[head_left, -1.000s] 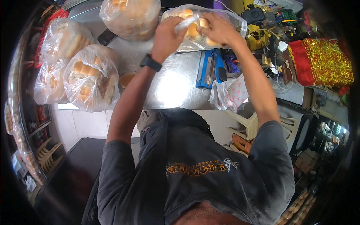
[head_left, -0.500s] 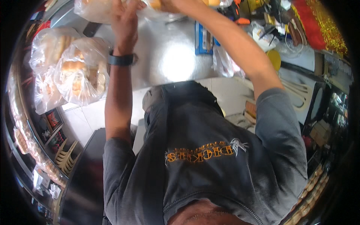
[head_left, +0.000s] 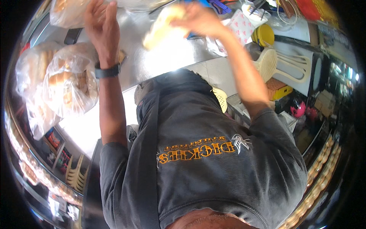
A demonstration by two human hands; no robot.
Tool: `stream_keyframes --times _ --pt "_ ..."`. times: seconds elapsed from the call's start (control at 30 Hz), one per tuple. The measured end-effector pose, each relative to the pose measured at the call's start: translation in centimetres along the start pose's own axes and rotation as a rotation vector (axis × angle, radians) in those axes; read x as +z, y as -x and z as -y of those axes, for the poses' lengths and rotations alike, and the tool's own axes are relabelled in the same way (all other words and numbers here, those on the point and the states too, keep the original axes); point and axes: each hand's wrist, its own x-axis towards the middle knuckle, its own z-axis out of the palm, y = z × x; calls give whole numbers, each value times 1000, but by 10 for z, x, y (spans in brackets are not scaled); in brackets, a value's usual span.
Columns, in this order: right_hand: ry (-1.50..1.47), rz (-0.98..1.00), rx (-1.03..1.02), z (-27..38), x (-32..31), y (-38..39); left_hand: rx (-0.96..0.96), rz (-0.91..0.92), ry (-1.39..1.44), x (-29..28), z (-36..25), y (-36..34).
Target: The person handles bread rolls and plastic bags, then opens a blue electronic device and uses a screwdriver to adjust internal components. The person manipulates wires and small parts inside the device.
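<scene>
My right hand [head_left: 194,21] holds a blurred pale yellow piece of bread [head_left: 162,26] over the steel counter [head_left: 133,53]. My left hand [head_left: 101,24] is raised at the upper left, fingers loosely bent and apart, with nothing visible in them, beside a clear bag of rolls [head_left: 68,11] cut off by the top edge. Below it on the left lie more bagged bread loaves [head_left: 70,86]. A dark phone [head_left: 72,36] rests between these bags.
On the right are a pink-patterned plastic bag [head_left: 238,26], a yellow round container [head_left: 263,35], cables [head_left: 286,17] and red-gold cloth [head_left: 316,9]. Cream plastic chairs [head_left: 289,66] and an orange-yellow crate [head_left: 278,89] stand below the counter's right end.
Both hands were together on the bagged rolls; my left hand has moved left and loosened, while my right hand has drawn away with bread. The view has also shifted.
</scene>
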Motion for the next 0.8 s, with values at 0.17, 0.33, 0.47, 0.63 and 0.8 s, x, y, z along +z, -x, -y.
stream_keyframes --times 0.17,0.33,0.47,0.63,0.8 --pt "382 -191 107 -109 94 -15 115 287 -204 11 -5 83" --pt "202 -529 9 -107 55 87 63 726 -145 51 -12 158" --pt "437 -924 -33 -182 -17 158 70 1057 -85 106 -21 185" --pt "448 -822 130 -250 -55 161 314 1109 -118 213 -5 218" --pt "457 -946 24 -246 -55 155 320 1122 -488 276 34 219"
